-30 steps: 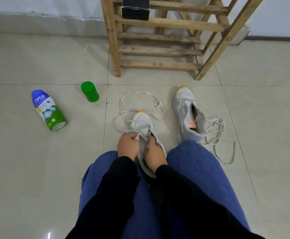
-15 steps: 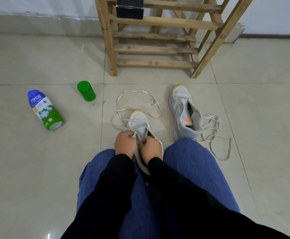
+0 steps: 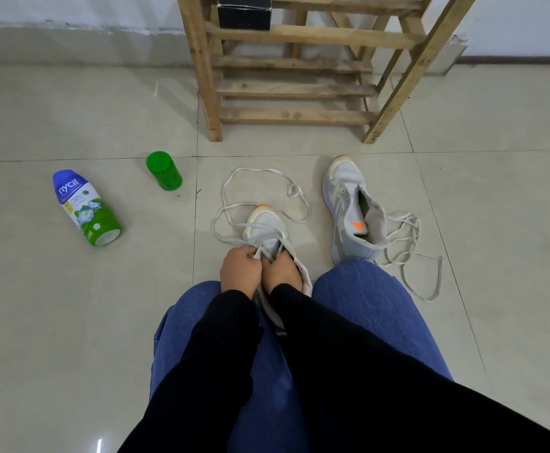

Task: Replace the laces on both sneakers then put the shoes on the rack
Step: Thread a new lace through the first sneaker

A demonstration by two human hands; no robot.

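2 sneakers sit on the floor in front of the rack (image 3: 208, 76), not on it yet. The near sneaker (image 3: 265, 223) is the one farther from the rack, tucked between the person's knees so it cannot slide. The left hand (image 3: 239, 271) pinches its lace (image 3: 260, 170) tight, I think to pull it through a hole. The right hand (image 3: 281, 273) curls round the sneaker's top edge to keep it steady. The other sneaker (image 3: 348, 204) waits closer to the rack with the other lace (image 3: 401, 223) in a loose heap. I think 1 shoe is partly done. A bottle (image 3: 83, 207) and a green jar (image 3: 164, 171) lie left of the rack.
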